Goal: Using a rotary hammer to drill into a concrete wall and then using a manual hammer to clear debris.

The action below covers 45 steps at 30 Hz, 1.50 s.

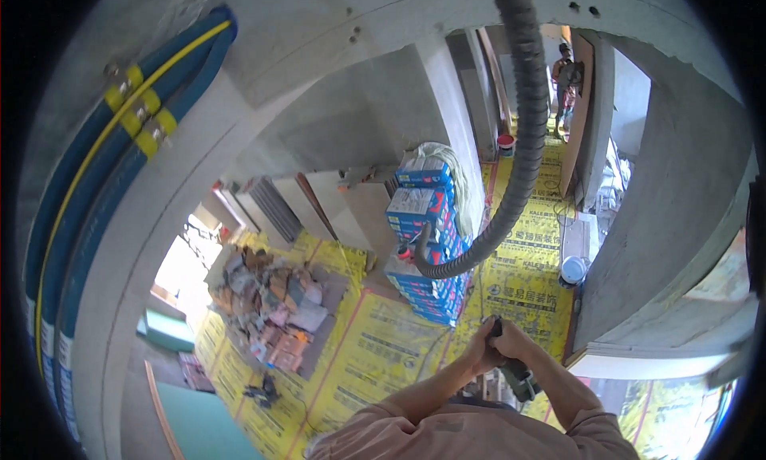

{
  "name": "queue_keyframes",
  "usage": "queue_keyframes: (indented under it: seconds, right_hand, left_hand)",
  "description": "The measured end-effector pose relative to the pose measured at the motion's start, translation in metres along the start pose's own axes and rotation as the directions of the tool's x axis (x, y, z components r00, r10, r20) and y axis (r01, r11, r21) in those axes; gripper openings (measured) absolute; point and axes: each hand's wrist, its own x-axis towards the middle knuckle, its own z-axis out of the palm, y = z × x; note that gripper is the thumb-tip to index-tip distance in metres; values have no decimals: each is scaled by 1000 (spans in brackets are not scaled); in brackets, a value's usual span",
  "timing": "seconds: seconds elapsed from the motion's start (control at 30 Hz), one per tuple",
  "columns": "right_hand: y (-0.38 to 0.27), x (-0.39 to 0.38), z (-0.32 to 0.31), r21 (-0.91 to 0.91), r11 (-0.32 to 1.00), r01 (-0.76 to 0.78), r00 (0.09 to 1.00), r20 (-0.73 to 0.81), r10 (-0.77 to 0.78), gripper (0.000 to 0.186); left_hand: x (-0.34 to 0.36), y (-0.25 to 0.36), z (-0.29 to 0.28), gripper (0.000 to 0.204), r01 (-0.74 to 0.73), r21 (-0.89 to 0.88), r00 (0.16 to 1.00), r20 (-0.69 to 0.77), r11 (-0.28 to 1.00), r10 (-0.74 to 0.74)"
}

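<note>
Both of my hands are raised close together in front of my chest, around a dark green and black handheld power tool (519,378). My right hand (515,343) is closed on the tool's upper end, where a black part sticks up between the hands. Fingers of my left hand (481,350) are curled against the same end from the other side. The tool's body hangs down below my right wrist. Its exact kind is too small to make out, and my hands hide part of it.
A grey corrugated hose (523,141) hangs from above, curling by stacked blue and white boxes (427,280). Yellow printed sheeting (391,340) covers the floor. Left lies a rubble heap (275,296); a white bucket (573,270) stands right. Another person (565,81) stands far down the corridor. Blue pipes (104,173) run overhead.
</note>
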Motion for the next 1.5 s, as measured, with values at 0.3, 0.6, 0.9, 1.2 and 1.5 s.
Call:
queue_keyframes:
  seconds: [0.3, 0.6, 0.9, 1.2, 1.5]
  right_hand:
    - [-149, -80, -41, -394, 864, 315, 948, 91, -304, 44]
    - [32, 75, 71, -94, 990, 108, 725, 688, -14, 40]
    - [-102, 161, 241, -81, 849, 522, 841, 213, -497, 38]
    - [-395, 58, 52, -640, 575, 510, 757, 16, -653, 27]
    - [-435, 43, -43, -837, 474, 272, 748, -127, -652, 29]
  left_hand:
    - [-41, 13, -14, 30, -336, -54, 915, -253, 940, 313]
    - [-195, 56, 50, 8, -593, 35, 714, -439, 804, 545]
    - [-335, 77, 60, 20, -797, 114, 552, -260, 593, 792]
    - [-356, 89, 52, 32, -967, 137, 204, -97, 216, 974]
    - [-300, 130, 110, 18, -921, -186, 313, 175, 343, 934]
